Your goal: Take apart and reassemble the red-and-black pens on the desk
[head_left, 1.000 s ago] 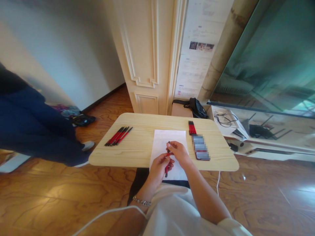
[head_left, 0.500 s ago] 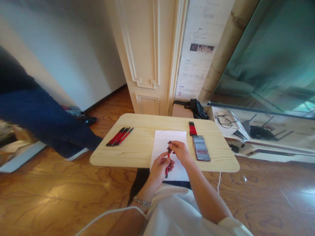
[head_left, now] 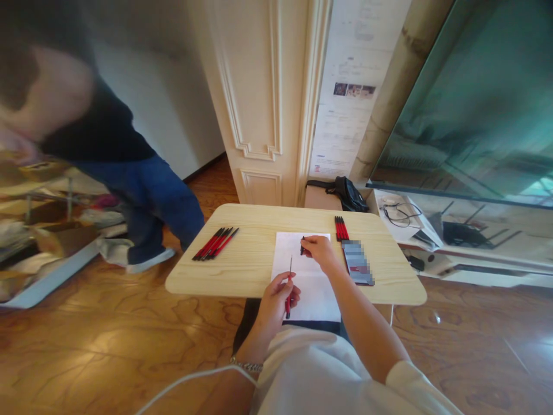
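Note:
In my left hand [head_left: 275, 301], fingers closed round it, is a red pen barrel [head_left: 288, 309] with a black lower end. A thin refill [head_left: 291, 264] sticks up out of its top, bare. My right hand [head_left: 320, 251] pinches a small black pen part [head_left: 302, 246], held apart from the barrel, above and to the right of it. Both hands are over a white sheet of paper [head_left: 285, 243] on the light wooden table [head_left: 242, 271].
Several red and black pens [head_left: 215, 244] lie at the table's left; several more [head_left: 341, 228] lie in a row at the right, above a phone [head_left: 358, 263]. A white cable [head_left: 194, 374] crosses my left forearm. Another person [head_left: 142, 190] stands left of the table.
The black part has come off the red barrel, baring the refill. My right hand has moved up and right with it; my left hand has dropped slightly. The other person has moved further into view.

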